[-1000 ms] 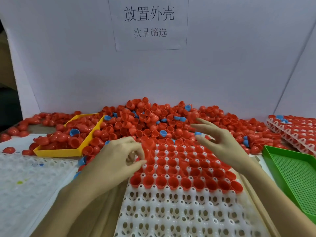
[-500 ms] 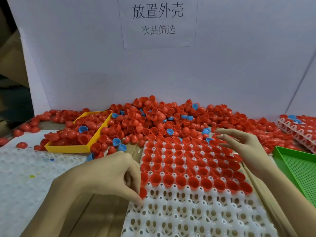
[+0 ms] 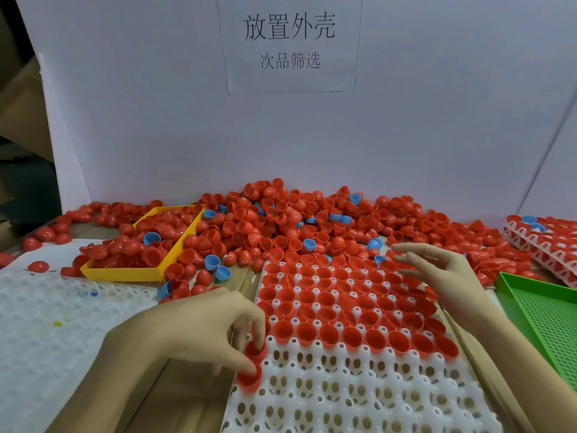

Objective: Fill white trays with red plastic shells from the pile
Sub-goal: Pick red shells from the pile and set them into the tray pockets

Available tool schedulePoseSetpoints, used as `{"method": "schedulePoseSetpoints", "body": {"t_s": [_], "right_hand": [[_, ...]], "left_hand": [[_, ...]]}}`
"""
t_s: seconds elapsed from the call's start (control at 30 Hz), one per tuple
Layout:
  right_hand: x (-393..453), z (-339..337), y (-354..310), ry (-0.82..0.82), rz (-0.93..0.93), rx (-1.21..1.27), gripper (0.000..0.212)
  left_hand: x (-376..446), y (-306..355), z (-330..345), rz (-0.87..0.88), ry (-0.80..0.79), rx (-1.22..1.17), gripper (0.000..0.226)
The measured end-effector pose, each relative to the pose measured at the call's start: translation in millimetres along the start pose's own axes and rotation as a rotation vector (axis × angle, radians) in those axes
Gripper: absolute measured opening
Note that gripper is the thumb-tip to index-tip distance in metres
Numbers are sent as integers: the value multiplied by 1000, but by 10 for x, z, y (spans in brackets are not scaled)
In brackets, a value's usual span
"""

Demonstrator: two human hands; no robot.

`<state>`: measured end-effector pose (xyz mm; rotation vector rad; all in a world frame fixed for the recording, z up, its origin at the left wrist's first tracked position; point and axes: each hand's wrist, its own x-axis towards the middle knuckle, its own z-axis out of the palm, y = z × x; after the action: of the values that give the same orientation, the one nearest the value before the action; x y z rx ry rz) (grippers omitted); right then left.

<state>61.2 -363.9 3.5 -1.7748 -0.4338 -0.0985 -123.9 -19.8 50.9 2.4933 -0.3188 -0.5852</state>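
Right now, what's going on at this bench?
A person is loading red shells into the white tray. The left hand pinches red shells at the tray's left edge, where the next empty row starts. The right hand hovers open over the tray's far right side, near the pile. The far rows are filled; the near rows are empty. A yellow bin and a green tray flank it.

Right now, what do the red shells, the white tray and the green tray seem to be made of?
Red shells: thin moulded plastic, probably, with smooth, slightly glossy, hollow cups.
White tray: likely thin formed plastic, milky and semi-translucent, with shaped pockets and holes.
Green tray: rigid plastic, apparently, matte, with a fine perforated grid floor and a solid rim.
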Motion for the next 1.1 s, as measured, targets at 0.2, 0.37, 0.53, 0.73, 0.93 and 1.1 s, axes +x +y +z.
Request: {"method": "schedulePoseSetpoints", "body": {"t_s": [0.2,0.37,0.53,0.73,0.93,1.1], "right_hand": [[-24,38,19,-33,-5,-23,24],[-24,46,-29,-6,-21,-54,23],[42,145,-121,-8,-126,-284,25],[287,340,-195,-216,-197,-711,36],[714,582,-253,-312,-138,-857,44],[823,836,-175,-329,-30,-781,35]], "left_hand": [[52,-91,24,8,14,5,16],[-38,-151,-81,46,121,-67,14],[211,-258,16,18,521,90,32],[578,-418,262,-2,809,-31,23],[650,-451,306,-10,908,-74,25],[651,-434,320,-11,849,-51,19]]}}
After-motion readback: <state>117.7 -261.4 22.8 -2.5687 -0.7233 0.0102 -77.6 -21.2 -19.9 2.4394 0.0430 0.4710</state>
